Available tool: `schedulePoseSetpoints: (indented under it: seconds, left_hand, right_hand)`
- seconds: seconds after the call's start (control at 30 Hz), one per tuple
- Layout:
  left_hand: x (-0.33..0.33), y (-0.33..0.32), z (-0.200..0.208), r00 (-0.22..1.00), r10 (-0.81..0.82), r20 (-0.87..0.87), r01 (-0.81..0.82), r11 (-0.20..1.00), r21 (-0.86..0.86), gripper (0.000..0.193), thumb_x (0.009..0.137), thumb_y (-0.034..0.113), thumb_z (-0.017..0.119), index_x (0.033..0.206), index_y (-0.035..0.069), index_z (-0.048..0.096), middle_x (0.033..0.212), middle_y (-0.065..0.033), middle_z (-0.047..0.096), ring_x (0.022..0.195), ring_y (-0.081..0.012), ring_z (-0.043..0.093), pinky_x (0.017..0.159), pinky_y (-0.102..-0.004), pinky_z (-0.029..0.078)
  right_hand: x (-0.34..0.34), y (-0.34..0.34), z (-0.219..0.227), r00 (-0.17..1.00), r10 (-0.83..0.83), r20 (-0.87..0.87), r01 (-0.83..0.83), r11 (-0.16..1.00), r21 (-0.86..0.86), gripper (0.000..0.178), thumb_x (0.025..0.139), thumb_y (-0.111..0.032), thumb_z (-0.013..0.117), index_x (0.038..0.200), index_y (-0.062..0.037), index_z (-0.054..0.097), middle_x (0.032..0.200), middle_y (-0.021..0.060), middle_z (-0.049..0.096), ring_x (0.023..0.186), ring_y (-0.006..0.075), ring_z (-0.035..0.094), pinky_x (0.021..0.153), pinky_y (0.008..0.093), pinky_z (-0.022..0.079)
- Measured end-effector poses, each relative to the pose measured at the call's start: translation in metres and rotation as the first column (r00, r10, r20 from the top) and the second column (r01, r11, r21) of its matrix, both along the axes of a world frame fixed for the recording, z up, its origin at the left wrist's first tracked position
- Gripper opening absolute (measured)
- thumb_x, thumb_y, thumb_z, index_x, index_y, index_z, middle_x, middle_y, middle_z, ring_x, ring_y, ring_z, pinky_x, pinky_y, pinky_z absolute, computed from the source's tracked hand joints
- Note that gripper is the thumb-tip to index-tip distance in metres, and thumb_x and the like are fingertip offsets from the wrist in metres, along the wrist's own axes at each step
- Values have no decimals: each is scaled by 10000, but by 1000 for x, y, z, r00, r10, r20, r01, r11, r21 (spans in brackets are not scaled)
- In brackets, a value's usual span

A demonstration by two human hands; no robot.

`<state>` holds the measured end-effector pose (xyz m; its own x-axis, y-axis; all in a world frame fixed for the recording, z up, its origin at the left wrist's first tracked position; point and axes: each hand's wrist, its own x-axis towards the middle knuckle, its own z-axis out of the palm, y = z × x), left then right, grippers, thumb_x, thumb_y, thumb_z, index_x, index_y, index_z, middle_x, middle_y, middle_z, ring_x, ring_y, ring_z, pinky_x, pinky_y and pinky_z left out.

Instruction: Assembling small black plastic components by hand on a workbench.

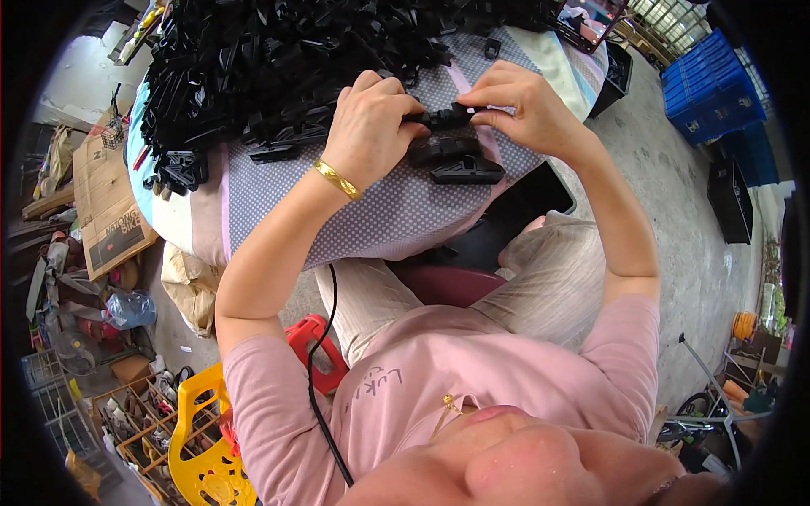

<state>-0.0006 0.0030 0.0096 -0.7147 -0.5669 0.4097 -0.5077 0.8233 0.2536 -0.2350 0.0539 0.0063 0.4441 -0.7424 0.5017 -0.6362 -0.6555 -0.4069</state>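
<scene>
Between my two hands, above the table's near side, is a small black plastic part. My left hand, with a gold bracelet on its wrist, pinches the part's left end between thumb and fingers. At its right end, my right hand grips with thumb and fingertips; the exact contact is partly covered by the fingers. Just below the hands lie more black plastic pieces, among them a longer one with a slanted end. A large heap of similar black parts covers the table's far left.
A dotted cloth covers the round table. One small black piece lies apart beyond my right hand. A phone-like device stands at the far right edge. Below the table sits a black bin. Blue crates stand right.
</scene>
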Motion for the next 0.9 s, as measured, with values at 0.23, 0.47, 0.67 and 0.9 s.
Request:
schedulePoseSetpoints:
  seconds: [0.23,0.47,0.67,0.9]
  left_hand:
    - [-8,-1,4,997,-62,39,63,998,-26,164,658,172,737,797,85,725,825,-13,616,942,-218,524,829,-367,400]
    - [0,11,13,991,-56,-119,53,998,-27,156,705,178,739,816,74,708,818,-31,620,909,-230,525,804,-362,414]
    - [6,23,14,987,-158,23,152,975,161,160,752,179,701,829,39,694,795,-77,624,820,-268,550,763,-353,458]
    - [-6,27,-4,980,-156,-122,171,978,124,150,749,137,690,848,25,681,798,-96,610,808,-276,565,739,-360,476]
  right_hand:
    - [18,-4,-15,994,35,99,-34,999,-19,291,689,-37,738,977,-23,699,858,91,652,807,221,598,708,300,481]
    - [-7,6,-2,949,-154,275,59,944,324,254,750,-67,731,990,-20,665,827,34,651,793,102,595,687,238,466]
    - [-1,30,-1,959,-9,283,-111,907,405,173,755,-63,719,919,-17,686,836,30,655,744,102,585,627,228,458]
    - [13,29,-13,991,-35,131,16,990,139,289,694,-90,761,969,-34,690,888,66,635,795,183,579,646,279,462]
